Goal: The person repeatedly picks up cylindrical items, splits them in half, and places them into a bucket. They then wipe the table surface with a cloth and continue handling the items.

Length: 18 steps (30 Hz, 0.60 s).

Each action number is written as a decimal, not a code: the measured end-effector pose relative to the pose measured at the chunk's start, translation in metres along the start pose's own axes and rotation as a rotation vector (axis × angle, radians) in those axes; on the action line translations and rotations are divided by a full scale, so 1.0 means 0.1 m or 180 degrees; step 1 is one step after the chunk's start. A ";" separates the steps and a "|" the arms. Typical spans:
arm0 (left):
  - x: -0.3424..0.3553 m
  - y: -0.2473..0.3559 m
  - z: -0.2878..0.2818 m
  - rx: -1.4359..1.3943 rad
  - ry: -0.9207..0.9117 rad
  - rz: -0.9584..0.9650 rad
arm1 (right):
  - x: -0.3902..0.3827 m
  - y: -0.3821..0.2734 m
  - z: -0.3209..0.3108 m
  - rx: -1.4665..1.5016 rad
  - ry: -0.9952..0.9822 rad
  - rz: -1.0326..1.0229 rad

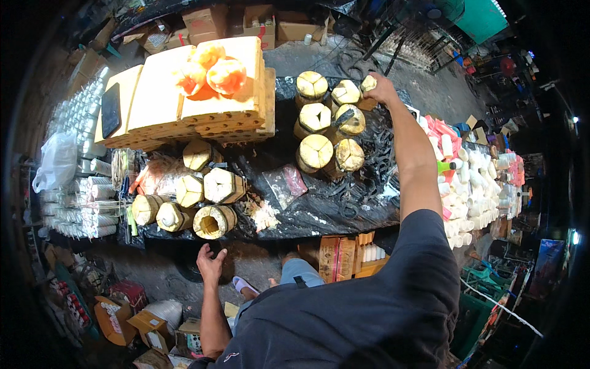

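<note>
under the black-sheeted table (344, 222), a carton (370, 269) holds white cylinders. our right fingers grasp a segmented cylinder (367, 83) at the far right of its cluster; our left hand (211, 264), released, hangs off the near edge, where some open room shows.

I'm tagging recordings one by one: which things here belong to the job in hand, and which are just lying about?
Likely in use:
far-right yellowish cylinder, in the right hand
split-topped cylinders near it
hollow cylinder, nearest the empty left hand

Probably just lying about:
black phone
white plastic bag
orange bundles
</note>
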State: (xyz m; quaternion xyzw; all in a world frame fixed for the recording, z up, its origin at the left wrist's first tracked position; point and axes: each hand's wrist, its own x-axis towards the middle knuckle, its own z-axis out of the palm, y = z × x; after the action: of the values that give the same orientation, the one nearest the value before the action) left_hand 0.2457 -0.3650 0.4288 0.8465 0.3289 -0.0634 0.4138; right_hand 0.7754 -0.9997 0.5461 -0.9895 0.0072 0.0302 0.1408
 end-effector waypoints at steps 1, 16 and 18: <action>0.00 0.14 0.01 0.0127 0.0121 0.0148 | 0.00 0.02 0.00 0.0064 0.0039 0.0068; 0.09 0.80 0.16 -0.0396 0.1099 0.1267 | -1.93 -1.88 -0.58 0.0760 0.1647 -0.1132; 0.13 0.79 0.21 -0.0497 0.1085 0.1383 | -2.74 -2.47 -0.36 0.1341 0.0503 -0.1287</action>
State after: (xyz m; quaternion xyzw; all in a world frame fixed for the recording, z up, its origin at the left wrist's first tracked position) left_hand 0.3069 -0.4089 0.4625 0.8611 0.2086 0.1956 0.4204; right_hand 0.5096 -0.7705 0.6661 -0.9192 -0.1729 -0.0776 0.3451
